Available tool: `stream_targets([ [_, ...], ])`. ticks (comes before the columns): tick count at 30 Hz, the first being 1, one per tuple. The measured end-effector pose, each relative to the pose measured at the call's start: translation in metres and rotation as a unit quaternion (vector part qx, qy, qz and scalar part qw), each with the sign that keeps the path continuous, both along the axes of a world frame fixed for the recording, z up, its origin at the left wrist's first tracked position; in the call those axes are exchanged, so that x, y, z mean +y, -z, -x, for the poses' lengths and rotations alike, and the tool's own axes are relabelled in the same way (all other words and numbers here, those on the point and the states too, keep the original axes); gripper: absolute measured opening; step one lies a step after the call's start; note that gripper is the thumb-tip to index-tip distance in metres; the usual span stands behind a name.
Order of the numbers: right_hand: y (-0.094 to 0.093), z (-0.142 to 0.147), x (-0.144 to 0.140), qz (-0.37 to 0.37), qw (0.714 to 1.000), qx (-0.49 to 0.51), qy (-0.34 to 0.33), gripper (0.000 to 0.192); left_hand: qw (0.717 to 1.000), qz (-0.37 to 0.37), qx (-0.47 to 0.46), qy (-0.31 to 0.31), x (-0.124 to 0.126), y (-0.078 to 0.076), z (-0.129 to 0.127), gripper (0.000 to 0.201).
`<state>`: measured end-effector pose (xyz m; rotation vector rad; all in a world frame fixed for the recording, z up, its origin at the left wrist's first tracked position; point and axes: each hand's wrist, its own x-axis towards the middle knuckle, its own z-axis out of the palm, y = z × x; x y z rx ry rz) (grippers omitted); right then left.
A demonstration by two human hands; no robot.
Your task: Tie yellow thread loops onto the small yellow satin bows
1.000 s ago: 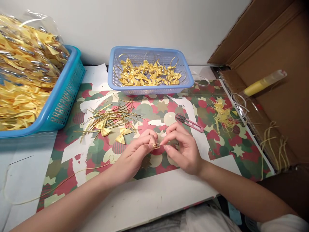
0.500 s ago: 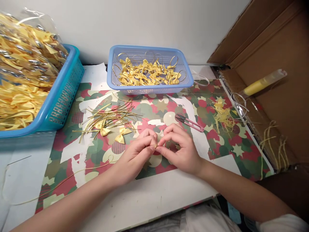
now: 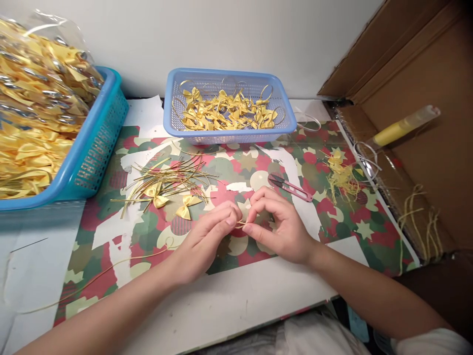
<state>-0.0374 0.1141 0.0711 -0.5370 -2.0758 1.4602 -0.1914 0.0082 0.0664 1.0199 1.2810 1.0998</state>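
Observation:
My left hand (image 3: pixel 205 239) and my right hand (image 3: pixel 284 229) meet over the patterned sheet, fingertips a small gap apart. A short stretch of thin gold cord (image 3: pixel 240 224) spans that gap, pinched at both ends; the rest of it is hidden by my fingers. Just beyond my left hand lie a yellow ribbon bow (image 3: pixel 188 206) and a second bow (image 3: pixel 157 197), beside a loose pile of gold cords (image 3: pixel 170 175). Pink-handled thread snips (image 3: pixel 295 191) rest past my right hand. A yellow thread (image 3: pixel 107 270) trails across the sheet behind my left wrist.
A blue basket (image 3: pixel 229 133) of bows with cord loops stands at the back. At left, a larger blue basket (image 3: pixel 90 143) holds bagged and loose bows. Thread scraps (image 3: pixel 342 177) lie at right, before a cardboard wall (image 3: pixel 417 64). A needle (image 3: pixel 29 245) lies far left.
My fingertips have drawn slightly apart, so more of the gold cord shows between them. My right hand has shifted a little to the right. The other things have stayed put.

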Motion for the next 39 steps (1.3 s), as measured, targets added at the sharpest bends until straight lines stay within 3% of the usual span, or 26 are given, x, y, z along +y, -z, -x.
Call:
stream_targets([
  [4,-0.003,-0.001,0.005,0.040,0.999,0.000,-0.017,0.012,0.998,0.016,-0.042,-0.032,-0.001,0.002,0.000,0.042],
  [11,-0.001,-0.002,0.008,0.080,0.996,-0.012,-0.034,0.012,0.991,-0.031,-0.061,-0.118,0.001,0.002,0.002,0.040],
  [17,0.000,0.000,0.009,0.047,0.997,-0.051,-0.032,0.012,0.986,-0.030,-0.072,-0.150,0.001,0.004,0.004,0.038],
  [21,0.001,0.000,0.012,-0.046,0.995,-0.087,-0.035,0.012,0.987,-0.016,-0.057,-0.147,0.001,0.003,0.003,0.039],
  [25,0.001,-0.001,0.013,-0.112,0.992,-0.051,-0.010,0.014,0.988,-0.010,-0.064,-0.142,0.001,0.004,0.003,0.039],
  [28,0.002,-0.001,0.008,-0.089,0.996,-0.023,-0.018,0.020,0.992,0.011,-0.052,-0.110,0.001,0.003,0.003,0.042],
  [33,0.007,0.001,-0.001,0.014,0.997,-0.043,-0.063,0.017,0.997,0.022,-0.057,-0.040,0.002,-0.003,0.002,0.050],
  [39,0.008,0.003,0.001,-0.052,0.997,-0.039,-0.028,0.024,0.997,0.026,-0.072,-0.020,0.002,-0.007,0.001,0.052],
])
